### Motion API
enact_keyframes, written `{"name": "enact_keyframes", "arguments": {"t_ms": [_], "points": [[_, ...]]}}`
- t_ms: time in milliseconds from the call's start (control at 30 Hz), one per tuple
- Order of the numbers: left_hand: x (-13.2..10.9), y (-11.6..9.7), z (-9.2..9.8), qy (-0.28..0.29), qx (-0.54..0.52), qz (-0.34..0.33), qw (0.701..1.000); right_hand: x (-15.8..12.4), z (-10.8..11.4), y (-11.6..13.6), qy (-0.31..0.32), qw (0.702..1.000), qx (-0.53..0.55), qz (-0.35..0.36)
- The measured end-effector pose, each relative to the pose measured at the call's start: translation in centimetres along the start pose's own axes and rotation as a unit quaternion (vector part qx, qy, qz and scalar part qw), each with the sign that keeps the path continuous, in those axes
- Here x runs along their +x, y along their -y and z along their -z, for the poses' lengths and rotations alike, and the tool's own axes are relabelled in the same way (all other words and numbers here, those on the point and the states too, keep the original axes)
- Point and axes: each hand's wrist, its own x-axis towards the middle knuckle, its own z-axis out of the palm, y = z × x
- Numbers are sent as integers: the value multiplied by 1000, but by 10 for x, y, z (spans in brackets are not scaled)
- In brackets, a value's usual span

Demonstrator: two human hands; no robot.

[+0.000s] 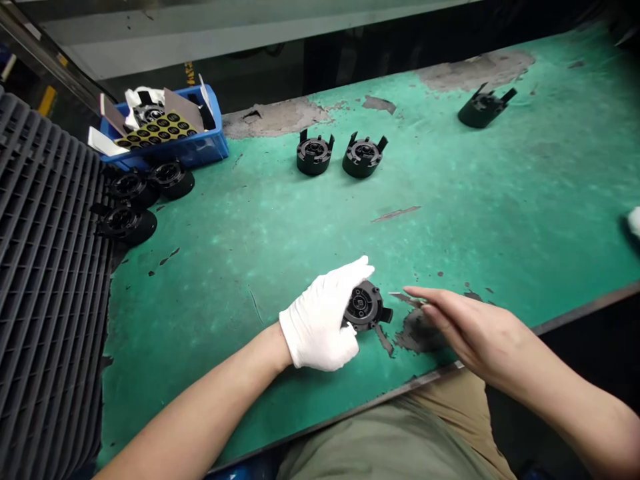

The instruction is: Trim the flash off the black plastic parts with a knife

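Note:
My left hand (325,320), in a white glove, is wrapped round a round black plastic part (364,305). The part is tilted so that its ringed inner face shows, and a tab sticks out at its right. To the right of it, my bare right hand (475,327) pinches a thin, pointed metal blade (400,296). The blade's tip points left at the part and stands a little apart from it. Most of the tool's handle is hidden by my fingers, so its exact kind cannot be made out.
Two similar black parts (313,155) stand upright farther back, and another black part (483,110) is at the far right. Several more black parts (127,223) sit at the left by a stack of dark ribbed trays (45,280). A blue bin (200,148) holds yellow-and-black sticker sheets (163,130).

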Motion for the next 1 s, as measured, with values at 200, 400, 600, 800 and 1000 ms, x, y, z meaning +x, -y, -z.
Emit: {"name": "enact_keyframes", "arguments": {"t_ms": [200,400,600,800,1000], "points": [[4,-3,4,10,-13,-10,1000,10,-2,-12,69,993,-20,98],[11,0,0,-9,-19,-9,1000,29,3,-22,120,981,-32,151],[12,5,-3,-16,-34,-5,999,44,11,-22,129,967,-54,215],[11,4,-3,-21,-27,-6,999,37,14,-12,137,965,-91,206],[12,7,-3,-16,-17,-4,1000,49,14,-18,131,952,-98,258]]}}
